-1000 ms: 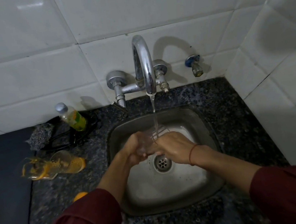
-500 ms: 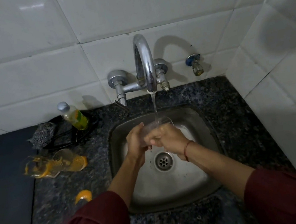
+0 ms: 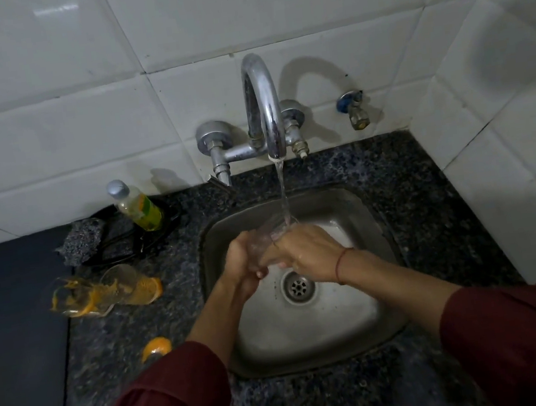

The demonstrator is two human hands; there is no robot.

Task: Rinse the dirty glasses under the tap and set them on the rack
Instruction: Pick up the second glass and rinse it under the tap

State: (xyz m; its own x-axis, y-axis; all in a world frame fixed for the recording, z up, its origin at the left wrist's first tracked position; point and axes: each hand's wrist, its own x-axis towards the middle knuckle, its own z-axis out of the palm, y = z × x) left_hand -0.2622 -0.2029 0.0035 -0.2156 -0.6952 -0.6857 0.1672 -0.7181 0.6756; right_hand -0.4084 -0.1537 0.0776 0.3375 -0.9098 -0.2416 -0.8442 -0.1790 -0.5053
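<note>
A clear glass (image 3: 272, 233) is held over the steel sink (image 3: 356, 211), its mouth tilted up under the stream from the chrome tap (image 3: 264, 108). My left hand (image 3: 243, 260) grips the glass from the left and my right hand (image 3: 304, 252) wraps it from the right; most of the glass is hidden by my fingers. Two dirty glasses (image 3: 107, 290) with orange residue lie on their sides on the dark counter, left of the sink. No rack is in view.
A soap bottle (image 3: 137, 206) leans in a black wire holder beside a grey scrubber (image 3: 80, 241) at the back left. An orange-capped object (image 3: 156, 348) lies near my left sleeve. A small valve (image 3: 355, 109) juts from the tiled wall; a tiled side wall stands at the right.
Both hands have lifted the glass and moved it back toward the tap, so the water now runs into its mouth. The glasses on the counter have not moved.
</note>
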